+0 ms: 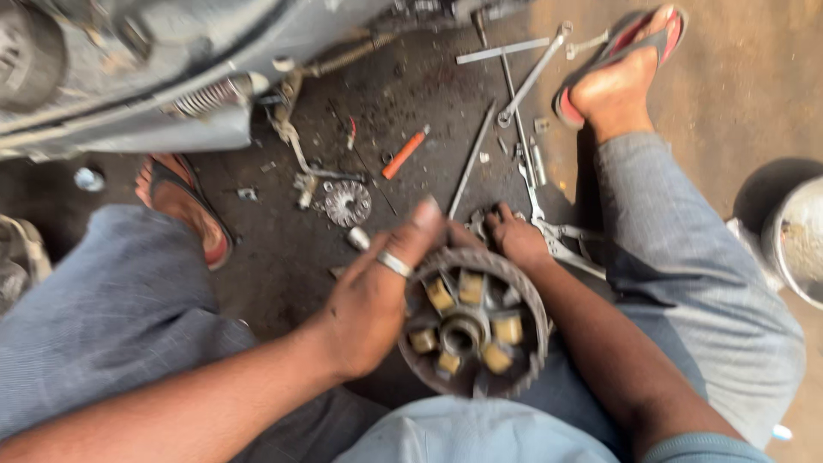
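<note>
I see the toothed round drive part held low between my knees — left hand gripping its nine o'clock rim, fingers curled, steadying it; right hand pinches its twelve o'clock edge. Wrenches lie beyond.

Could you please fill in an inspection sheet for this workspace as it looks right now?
Surface: dark, oil-stained ground, sandy at the right.
Job's things: round metal drum with a toothed rim, tan rollers around its hub, held over the person's lap.
Clutter: orange-handled tool, long spanners, small toothed disc, rods and small parts scattered about.
Grippers: left hand, ring on one finger, grips the drum's left rim; right hand grips its far rim.
Cables: nothing seen.
Surroundings: grey vehicle body with a coil spring at upper left; metal bucket at right; sandalled feet either side.
</note>
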